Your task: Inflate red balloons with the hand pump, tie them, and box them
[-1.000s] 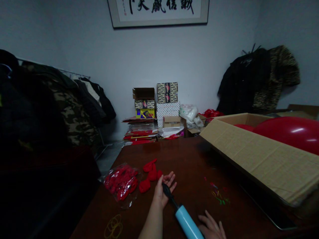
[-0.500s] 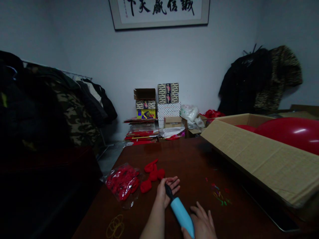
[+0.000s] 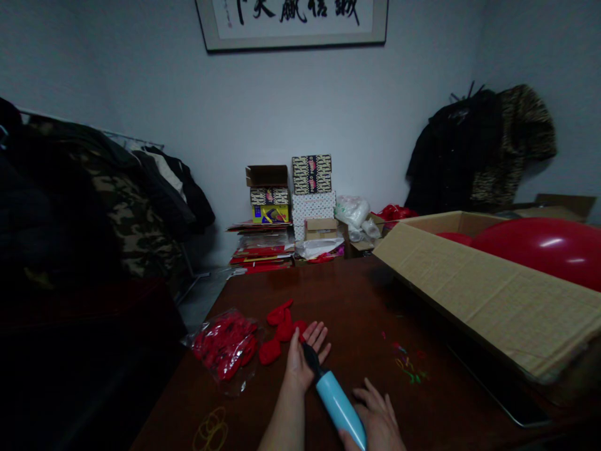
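Fingers (image 3: 320, 338) of the left hand (image 3: 299, 368) spread apart, palm up, with the black end (image 3: 310, 357) of the blue pump (image 3: 338, 406) lying against the palm beside the thumb. The right hand (image 3: 379, 427) touches the pump's near end, its fingers loosely extended; I cannot tell whether it clamps there. The pump slants above the brown table (image 3: 347, 294), near red pieces (image 3: 283, 331) and a clear bag (image 3: 225, 344), with an open carton (image 3: 479, 291) farther right
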Demonstrator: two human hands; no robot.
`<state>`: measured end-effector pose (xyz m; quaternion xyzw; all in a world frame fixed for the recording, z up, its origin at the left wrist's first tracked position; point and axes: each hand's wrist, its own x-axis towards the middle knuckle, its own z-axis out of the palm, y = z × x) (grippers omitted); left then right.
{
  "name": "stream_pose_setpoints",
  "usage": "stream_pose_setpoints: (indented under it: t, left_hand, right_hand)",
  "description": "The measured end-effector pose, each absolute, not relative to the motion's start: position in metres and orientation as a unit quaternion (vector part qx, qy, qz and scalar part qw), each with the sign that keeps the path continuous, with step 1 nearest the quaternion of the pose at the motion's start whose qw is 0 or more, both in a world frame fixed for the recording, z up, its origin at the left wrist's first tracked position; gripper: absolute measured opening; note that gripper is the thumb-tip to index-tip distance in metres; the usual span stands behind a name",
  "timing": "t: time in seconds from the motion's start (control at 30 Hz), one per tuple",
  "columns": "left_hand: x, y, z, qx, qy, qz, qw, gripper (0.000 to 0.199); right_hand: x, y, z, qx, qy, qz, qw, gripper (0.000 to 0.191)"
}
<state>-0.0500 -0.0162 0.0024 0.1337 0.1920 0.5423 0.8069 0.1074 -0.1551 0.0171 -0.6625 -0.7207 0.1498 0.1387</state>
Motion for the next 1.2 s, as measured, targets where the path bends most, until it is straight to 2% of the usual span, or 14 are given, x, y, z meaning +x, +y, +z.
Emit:
stream_pose_setpoints:
  t: [0.43, 0.6, 0.77, 0.93, 1.2]
  left_hand:
    - [-0.047, -0.020, 0.003, 0.143, 0.178, 0.528, 0.818, 0.023]
    - [-0.049, -0.020, 0.003, 0.141, 0.168, 0.533, 0.817, 0.029]
    - [-0.048, -0.020, 0.002, 0.136, 0.181, 0.533, 0.815, 0.023]
    - [-0.049, -0.020, 0.001, 0.154, 0.161, 0.525, 0.821, 0.032]
    - [-0.051, -0.021, 0.000, 0.146, 0.147, 0.522, 0.827, 0.029]
  right_hand:
    - [0.109, -0.152, 0.018, -0.668, -0.719, 0.164, 0.104, 0.043]
    - [0.109, -0.152, 0.015, -0.668, -0.717, 0.165, 0.110, 0.041]
    - [0.109, -0.154, 0.016, -0.672, -0.713, 0.163, 0.120, 0.045]
    - [0.108, -0.154, 0.014, -0.674, -0.710, 0.164, 0.118, 0.044]
    - [0.111, -0.150, 0.005, -0.676, -0.708, 0.169, 0.115, 0.042]
